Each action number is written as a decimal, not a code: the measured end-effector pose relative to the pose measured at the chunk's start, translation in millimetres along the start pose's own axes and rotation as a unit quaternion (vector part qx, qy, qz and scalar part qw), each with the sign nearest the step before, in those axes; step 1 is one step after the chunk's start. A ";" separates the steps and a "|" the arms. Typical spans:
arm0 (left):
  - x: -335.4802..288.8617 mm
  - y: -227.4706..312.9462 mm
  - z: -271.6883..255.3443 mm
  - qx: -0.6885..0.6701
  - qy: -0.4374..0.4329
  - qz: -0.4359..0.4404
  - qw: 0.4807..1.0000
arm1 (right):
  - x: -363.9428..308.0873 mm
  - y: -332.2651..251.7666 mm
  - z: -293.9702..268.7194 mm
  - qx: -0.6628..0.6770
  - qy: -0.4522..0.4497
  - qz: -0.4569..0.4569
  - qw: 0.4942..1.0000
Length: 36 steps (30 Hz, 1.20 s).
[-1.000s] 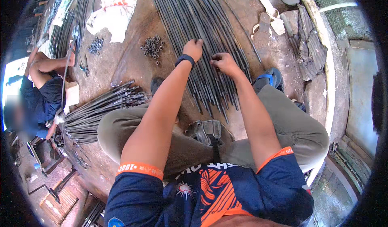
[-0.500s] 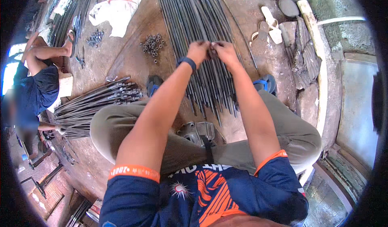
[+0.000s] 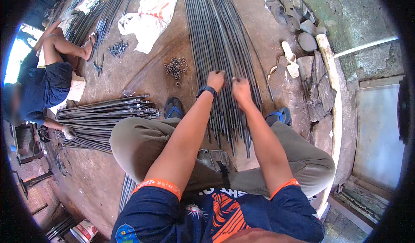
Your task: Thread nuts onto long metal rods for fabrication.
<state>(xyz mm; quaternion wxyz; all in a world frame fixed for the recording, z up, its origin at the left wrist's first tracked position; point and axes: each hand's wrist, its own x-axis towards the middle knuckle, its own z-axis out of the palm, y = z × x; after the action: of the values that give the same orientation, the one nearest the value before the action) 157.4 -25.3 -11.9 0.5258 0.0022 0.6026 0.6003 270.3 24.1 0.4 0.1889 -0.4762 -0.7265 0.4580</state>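
Observation:
A long bundle of dark metal rods (image 3: 212, 31) lies on the ground in front of me, its near ends between my feet. Over the near part of these rods my left hand (image 3: 216, 80), with a dark watch on its wrist, is closed; whatever its curled fingers hold is hidden. Just to its right, my right hand (image 3: 241, 90) is closed round a rod in the bundle. One rod end reaches nearer to me than its neighbours. Left of the bundle sits a small pile of metal nuts (image 3: 175, 67).
Rods with fitted ends (image 3: 108, 117) lie stacked at left, with a co-worker's gloved hand (image 3: 69, 132) on them. Beyond are a white sack (image 3: 155, 13) and another nut pile (image 3: 117, 49). Pale sandals (image 3: 290, 59) and a wooden pole (image 3: 335, 113) lie at right.
My hands have moved apart and come nearer to me over the rods; earlier they met at the fingertips. A rod end now sticks out farther toward me. The whole view has shifted.

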 end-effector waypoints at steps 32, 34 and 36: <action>-18.7 209.0 42.6 -0.264 -0.077 0.311 0.910 | 26.7 -114.4 -159.4 -0.257 0.028 -0.228 0.939; -33.3 165.7 74.3 -0.240 -0.099 0.291 0.921 | 33.3 -127.0 -171.1 -0.286 0.002 -0.225 0.931; -37.0 125.0 85.2 -0.168 -0.115 0.301 0.932 | 41.4 -147.8 -150.7 -0.378 -0.006 -0.268 0.886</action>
<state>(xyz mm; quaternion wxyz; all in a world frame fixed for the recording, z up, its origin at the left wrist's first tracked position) 149.6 47.5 125.5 0.3783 0.1641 0.3997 0.8186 281.0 114.3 195.4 0.1061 -0.2959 -0.9457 0.0831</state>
